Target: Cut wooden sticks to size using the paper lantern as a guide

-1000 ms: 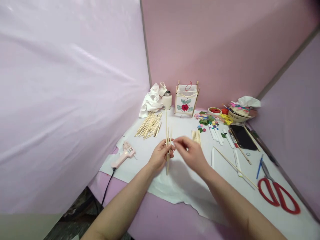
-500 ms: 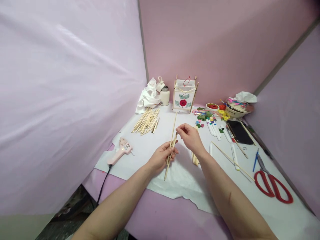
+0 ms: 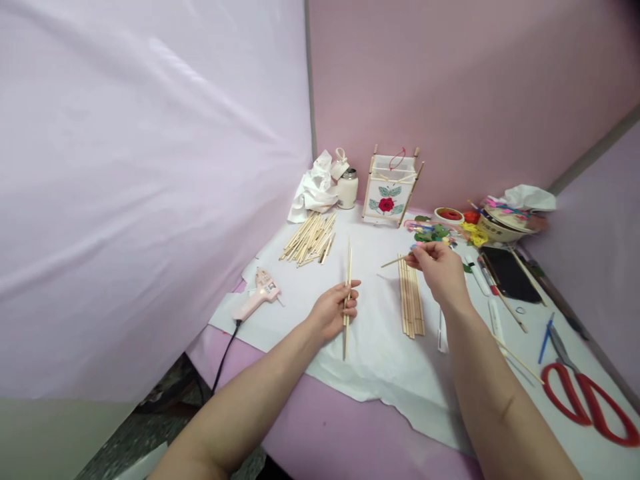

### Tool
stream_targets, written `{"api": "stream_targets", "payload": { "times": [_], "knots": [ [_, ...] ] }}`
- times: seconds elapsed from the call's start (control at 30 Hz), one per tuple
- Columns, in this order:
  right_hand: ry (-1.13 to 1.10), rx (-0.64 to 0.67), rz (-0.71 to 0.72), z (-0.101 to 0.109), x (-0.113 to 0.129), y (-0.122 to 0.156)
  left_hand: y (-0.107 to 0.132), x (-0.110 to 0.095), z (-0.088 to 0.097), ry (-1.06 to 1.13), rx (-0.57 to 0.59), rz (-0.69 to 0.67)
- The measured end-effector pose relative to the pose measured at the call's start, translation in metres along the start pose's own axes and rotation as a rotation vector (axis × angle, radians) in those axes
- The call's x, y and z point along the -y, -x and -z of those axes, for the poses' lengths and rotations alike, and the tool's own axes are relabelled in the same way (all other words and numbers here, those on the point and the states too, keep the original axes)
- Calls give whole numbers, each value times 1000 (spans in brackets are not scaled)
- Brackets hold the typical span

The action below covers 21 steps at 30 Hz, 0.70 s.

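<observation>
Sticks (image 3: 347,287) in L hand (image 3: 334,311), 1 stick (image 3: 395,262) in R hand (image 3: 439,268)

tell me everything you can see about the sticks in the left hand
The sticks are thin, pale, wooden-looking rods, at least two, held side by side. They point away from the person, up and down in the picture. The left hand grips them below the middle, fingers curled round them. Their lower ends reach down to the white paper; I cannot tell if they touch.
</observation>
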State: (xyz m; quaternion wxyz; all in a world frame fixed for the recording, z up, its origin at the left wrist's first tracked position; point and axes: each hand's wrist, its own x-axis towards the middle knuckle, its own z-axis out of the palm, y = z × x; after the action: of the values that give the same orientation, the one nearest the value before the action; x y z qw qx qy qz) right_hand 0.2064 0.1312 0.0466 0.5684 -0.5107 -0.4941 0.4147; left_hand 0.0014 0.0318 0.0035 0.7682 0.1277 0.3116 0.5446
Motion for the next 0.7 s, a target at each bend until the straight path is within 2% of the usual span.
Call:
{"api": "stream_targets", "payload": {
  "times": [0.1, 0.23, 0.37, 0.5, 0.6, 0.7],
  "knots": [
    [24, 42, 31, -16, -7, -1, 0, 4, 2, 37, 42, 26],
    [183, 149, 194, -53, -8, -13, -2, 5, 5, 67, 51, -14],
    [493, 369, 420, -101, 2, -24, -4, 3, 7, 118, 21, 25],
    [726, 650, 631, -157, 13, -27, -3, 1, 8, 148, 61, 93],
    [867, 850, 724, -199, 9, -33, -2, 0, 9, 152, 65, 109],
    [919, 956, 745, -234, -5, -45, -3, -1, 10, 149, 50, 119]
  ]
}}
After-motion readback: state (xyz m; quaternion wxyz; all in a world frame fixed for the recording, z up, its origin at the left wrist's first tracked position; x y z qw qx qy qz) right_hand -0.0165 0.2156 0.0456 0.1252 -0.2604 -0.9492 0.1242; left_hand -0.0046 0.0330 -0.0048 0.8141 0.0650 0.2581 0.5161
